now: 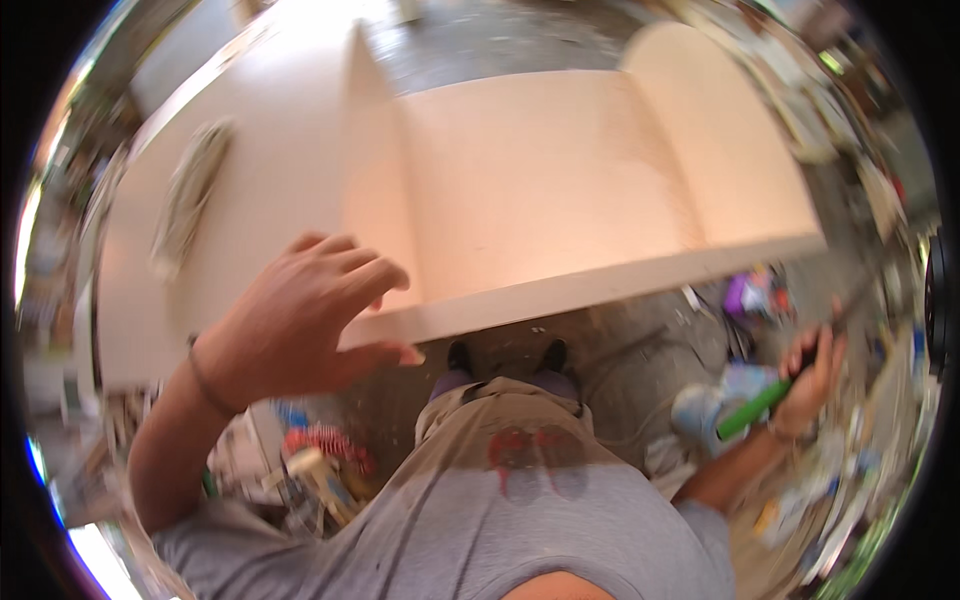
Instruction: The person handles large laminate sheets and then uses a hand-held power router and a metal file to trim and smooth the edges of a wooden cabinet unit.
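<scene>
My left hand (315,315) hovers over the near edge of a pale wooden furniture piece (540,170), by the foot of its left upright panel (375,170). Its fingers are bent and apart, with nothing between them. Out to the right, beyond the piece's near corner, my right hand (815,380) is closed round a green-handled tool (755,408). A dark, blurred shaft seems to run up and away from that hand, so the tool's exact kind cannot be made out. At the far right of the piece stands a round-topped panel (715,130).
A long, pale, blurred bundle (192,200) lies on the left board. Below right are a whitish bucket (700,412) and a purple item (740,297) among cables on the floor. Red netting-like material (330,445) and wood scraps clutter the lower left.
</scene>
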A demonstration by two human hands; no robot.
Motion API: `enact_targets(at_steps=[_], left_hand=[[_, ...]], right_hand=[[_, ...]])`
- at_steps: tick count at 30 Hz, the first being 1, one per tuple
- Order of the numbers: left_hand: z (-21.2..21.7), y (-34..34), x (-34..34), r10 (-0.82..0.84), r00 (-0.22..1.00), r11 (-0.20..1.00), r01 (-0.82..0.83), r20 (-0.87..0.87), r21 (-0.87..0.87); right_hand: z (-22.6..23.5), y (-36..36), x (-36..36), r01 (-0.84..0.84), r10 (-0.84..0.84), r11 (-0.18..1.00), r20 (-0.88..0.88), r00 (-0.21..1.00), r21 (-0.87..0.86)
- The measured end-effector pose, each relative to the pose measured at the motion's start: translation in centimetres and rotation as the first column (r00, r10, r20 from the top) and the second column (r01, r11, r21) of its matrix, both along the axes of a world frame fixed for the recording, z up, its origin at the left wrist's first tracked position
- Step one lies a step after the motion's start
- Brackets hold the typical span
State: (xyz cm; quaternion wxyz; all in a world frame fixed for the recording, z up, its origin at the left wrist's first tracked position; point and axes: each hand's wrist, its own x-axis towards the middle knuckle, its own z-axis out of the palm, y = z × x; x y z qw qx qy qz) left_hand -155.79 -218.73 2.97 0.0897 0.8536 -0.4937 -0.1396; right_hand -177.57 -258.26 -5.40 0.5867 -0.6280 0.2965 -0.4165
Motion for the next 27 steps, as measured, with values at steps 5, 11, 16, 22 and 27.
enact_targets(at_steps=[5, 11, 16, 22, 27], left_hand=[[1.4, -1.8, 1.5, -0.247, 0.925, 0.916, 0.320, 0.290, -0.241], [1.1, -6.6, 5.1, -0.388, 0.879, 0.762, 0.475, 0.277, -0.440], [-1.5, -13.7, 8.2, -0.406, 0.864, 0.585, 0.497, 0.299, -0.641], [-4.4, -21.7, 7.7, -0.559, 0.774, 0.448, 0.584, 0.297, -0.677], [-4.3, -23.3, 9.3, -0.583, 0.562, 0.403, 0.827, 0.587, -0.392]], right_hand=[[5.5, 4.8, 5.2, -0.168, 0.139, 0.983, 0.280, 0.950, 0.080], [9.9, 9.0, 6.0, -0.329, 0.326, 0.942, -0.048, 0.944, -0.064], [13.8, 12.2, 5.0, -0.491, 0.374, 0.868, -0.556, 0.742, -0.073], [15.9, 14.4, 5.8, -0.488, 0.384, 0.869, -0.736, 0.558, 0.084], [17.3, 14.6, 5.4, -0.540, 0.255, 0.841, -0.903, 0.347, 0.030]])
